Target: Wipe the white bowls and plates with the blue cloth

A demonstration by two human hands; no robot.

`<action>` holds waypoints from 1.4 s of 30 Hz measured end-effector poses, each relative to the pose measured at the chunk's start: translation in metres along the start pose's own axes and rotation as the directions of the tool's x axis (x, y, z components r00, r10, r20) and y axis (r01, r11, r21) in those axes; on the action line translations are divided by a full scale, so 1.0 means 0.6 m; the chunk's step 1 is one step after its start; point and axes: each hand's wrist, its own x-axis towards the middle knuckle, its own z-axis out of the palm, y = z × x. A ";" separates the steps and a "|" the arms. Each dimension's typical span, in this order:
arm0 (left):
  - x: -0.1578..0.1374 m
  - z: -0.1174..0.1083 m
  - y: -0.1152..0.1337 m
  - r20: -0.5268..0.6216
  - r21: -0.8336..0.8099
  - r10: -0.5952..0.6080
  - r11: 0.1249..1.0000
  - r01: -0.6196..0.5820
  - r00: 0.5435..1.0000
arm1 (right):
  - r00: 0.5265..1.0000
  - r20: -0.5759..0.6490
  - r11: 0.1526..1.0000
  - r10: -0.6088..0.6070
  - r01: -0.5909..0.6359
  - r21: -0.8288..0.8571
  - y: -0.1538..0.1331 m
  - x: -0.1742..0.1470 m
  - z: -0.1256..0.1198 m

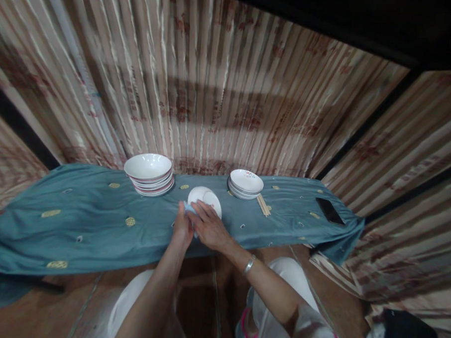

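A white dish (199,192) with a small reddish mark is held tilted over the front of the cloth-covered table. My left hand (183,228) is closed at its near left edge, thumb pointing up; its other fingers are hidden. A light blue cloth (188,207) shows between the two hands, partly covered. My right hand (211,227) lies over the dish and presses on the cloth with its fingers together. A silvery bracelet sits on the right wrist.
On the teal tablecloth (100,203) stand a stack of white bowls (149,166) at left and smaller stacked dishes (246,181) at right. Beside those lie chopsticks (263,204), and farther right a black phone (329,210). Patterned curtains (228,99) hang behind; dark poles slant at both sides.
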 end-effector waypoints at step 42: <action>-0.031 0.014 -0.008 0.217 0.241 0.028 0.967 -0.082 0.976 | 0.925 0.072 0.796 0.372 -0.358 0.488 0.147 0.102 -0.008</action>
